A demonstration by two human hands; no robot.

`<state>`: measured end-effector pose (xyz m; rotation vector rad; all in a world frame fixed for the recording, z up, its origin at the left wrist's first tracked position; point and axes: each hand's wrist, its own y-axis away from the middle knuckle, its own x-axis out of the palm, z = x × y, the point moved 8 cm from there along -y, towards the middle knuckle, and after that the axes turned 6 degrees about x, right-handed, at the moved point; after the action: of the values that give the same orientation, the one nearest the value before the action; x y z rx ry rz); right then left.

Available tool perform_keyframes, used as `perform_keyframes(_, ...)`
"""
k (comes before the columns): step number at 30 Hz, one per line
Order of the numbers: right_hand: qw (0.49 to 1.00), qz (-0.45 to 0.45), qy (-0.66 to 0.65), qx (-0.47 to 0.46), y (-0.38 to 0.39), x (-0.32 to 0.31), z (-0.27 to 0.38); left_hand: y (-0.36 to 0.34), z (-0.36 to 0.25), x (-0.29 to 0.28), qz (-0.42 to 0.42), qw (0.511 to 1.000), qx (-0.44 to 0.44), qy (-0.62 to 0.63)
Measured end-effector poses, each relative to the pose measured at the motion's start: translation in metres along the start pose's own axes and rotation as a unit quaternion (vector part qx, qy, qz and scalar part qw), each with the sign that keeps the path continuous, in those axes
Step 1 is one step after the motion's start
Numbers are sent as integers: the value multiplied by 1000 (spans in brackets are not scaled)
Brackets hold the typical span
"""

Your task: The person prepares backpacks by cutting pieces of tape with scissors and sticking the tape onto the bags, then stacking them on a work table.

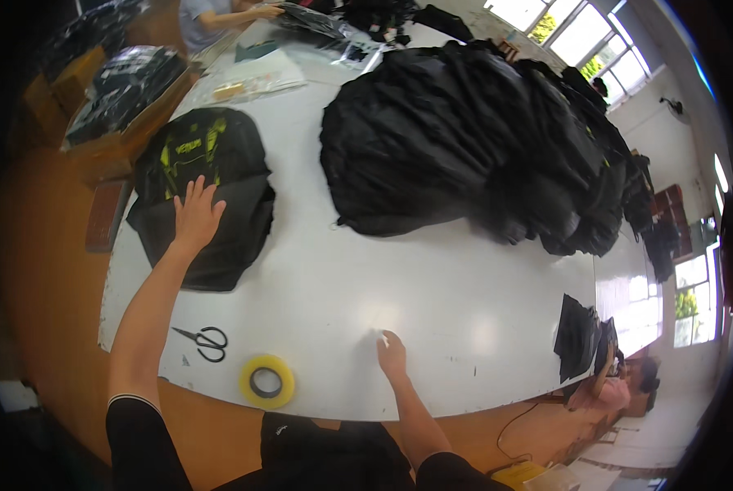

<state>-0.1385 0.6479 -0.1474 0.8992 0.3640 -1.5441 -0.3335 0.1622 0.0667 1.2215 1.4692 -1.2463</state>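
My left hand [198, 216] lies with fingers spread on a flat black fabric bag [243, 192] with yellow-green print, at the left of the white table [342, 278]. My right hand [391, 353] is over the table's near middle, its fingers pinched together. A small whitish bit shows at the fingertips, too small to name. Nearer me on the left lie black-handled scissors [212, 344], apart from both hands. A roll of yellowish tape [281, 398] rests flat close to the table's front edge.
A large heap of black fabric bags [440, 139] covers the far right. Stacked black pieces [575, 337] lie at the right end, near a seated person [608, 389]. Another person [211, 20] works at the far edge. A carton [129, 135] with plastic-wrapped goods stands left.
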Motion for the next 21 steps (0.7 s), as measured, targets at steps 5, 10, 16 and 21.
perform_keyframes(5, 990, -82, 106, 46, 1, -98, -142, -19, -143, -3, -3, 998, 58, 25)
perform_keyframes(10, 971, -110, 144, 157, -11, -187, -214, -55, -315, -12, -50, 983, 163, 64)
perform_keyframes(16, 927, -173, 145, 300, -25, -235, -280, -111, -524, -51, -80, 948, 297, 79)
perform_keyframes(21, 911, -192, 167, 325, -29, -224, -293, -185, -624, -60, -136, 932, 324, 86)
